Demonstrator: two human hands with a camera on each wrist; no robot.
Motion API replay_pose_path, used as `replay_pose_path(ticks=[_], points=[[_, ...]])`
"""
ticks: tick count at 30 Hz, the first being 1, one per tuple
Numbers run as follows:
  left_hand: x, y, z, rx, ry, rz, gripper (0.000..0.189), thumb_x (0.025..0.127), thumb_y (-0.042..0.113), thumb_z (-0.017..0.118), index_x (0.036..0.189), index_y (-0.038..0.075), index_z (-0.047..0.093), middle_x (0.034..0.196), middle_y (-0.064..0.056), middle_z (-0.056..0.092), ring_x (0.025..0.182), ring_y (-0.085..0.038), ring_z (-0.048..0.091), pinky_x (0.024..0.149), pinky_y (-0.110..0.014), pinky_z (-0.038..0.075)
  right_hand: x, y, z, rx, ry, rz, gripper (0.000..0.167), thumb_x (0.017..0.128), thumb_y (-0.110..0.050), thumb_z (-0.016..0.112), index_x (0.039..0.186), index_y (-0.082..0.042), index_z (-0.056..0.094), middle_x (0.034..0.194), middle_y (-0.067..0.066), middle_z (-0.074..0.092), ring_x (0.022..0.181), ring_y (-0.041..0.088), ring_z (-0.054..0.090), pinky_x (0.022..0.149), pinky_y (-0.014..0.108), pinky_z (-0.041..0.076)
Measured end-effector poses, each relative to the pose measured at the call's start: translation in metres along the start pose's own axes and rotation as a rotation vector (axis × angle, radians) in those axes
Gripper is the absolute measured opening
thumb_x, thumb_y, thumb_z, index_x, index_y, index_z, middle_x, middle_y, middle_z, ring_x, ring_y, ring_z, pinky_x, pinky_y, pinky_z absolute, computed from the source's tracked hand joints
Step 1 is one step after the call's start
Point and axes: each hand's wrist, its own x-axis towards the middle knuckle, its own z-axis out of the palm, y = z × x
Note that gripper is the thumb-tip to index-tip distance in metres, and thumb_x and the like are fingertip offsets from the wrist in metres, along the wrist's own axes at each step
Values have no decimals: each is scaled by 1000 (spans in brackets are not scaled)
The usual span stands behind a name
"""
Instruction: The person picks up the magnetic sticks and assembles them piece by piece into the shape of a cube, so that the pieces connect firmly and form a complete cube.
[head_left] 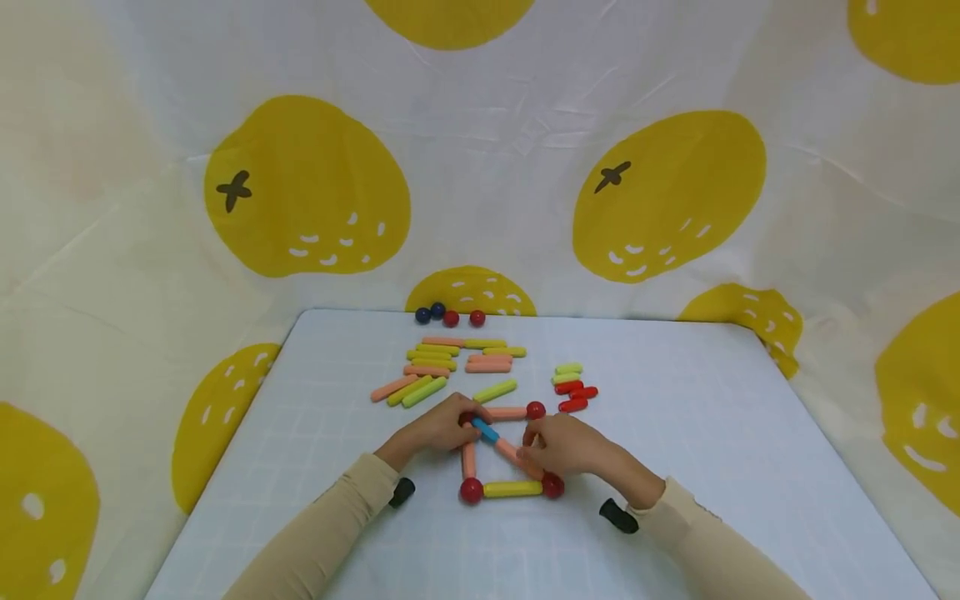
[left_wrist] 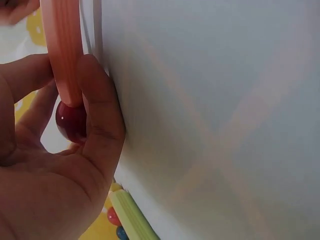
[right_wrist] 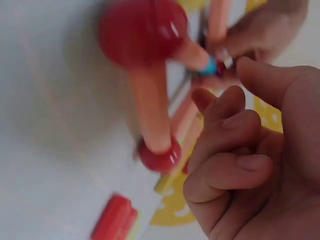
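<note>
A frame of rods and red balls (head_left: 513,489) is laid on the white table (head_left: 712,467). At the frame's far-left corner, a pink side rod (head_left: 468,460) is pinched beside its ball by the left hand (head_left: 442,425). The frame is crossed diagonally by a blue piece (head_left: 486,430) and a pink diagonal rod (head_left: 509,451). The right hand (head_left: 564,443) is held over the frame's right side, fingers loosely curled, thumb parted from them; contact with the diagonal cannot be told. Beyond the frame, short red pieces (head_left: 573,405) and a green rod (head_left: 496,390) are seen.
</note>
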Motion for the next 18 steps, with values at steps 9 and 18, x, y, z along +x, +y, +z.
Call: replay_pose_path(ticks=[9, 18], points=[[-6, 1, 4, -31, 81, -81, 28, 99, 15, 65, 127, 20, 61, 115, -8, 53, 99, -21, 49, 83, -35, 46, 65, 27, -52, 198, 44, 40, 36, 105, -33, 56, 131, -9, 60, 95, 5, 73, 71, 18, 64, 60, 28, 48], [-11, 2, 9, -91, 219, -192, 33, 100, 20, 66, 132, 16, 61, 112, -8, 57, 82, -18, 56, 66, -29, 47, 107, 36, -42, 411, -58, 166, 39, 106, -34, 53, 130, -5, 58, 91, 5, 76, 57, 11, 52, 52, 20, 37]])
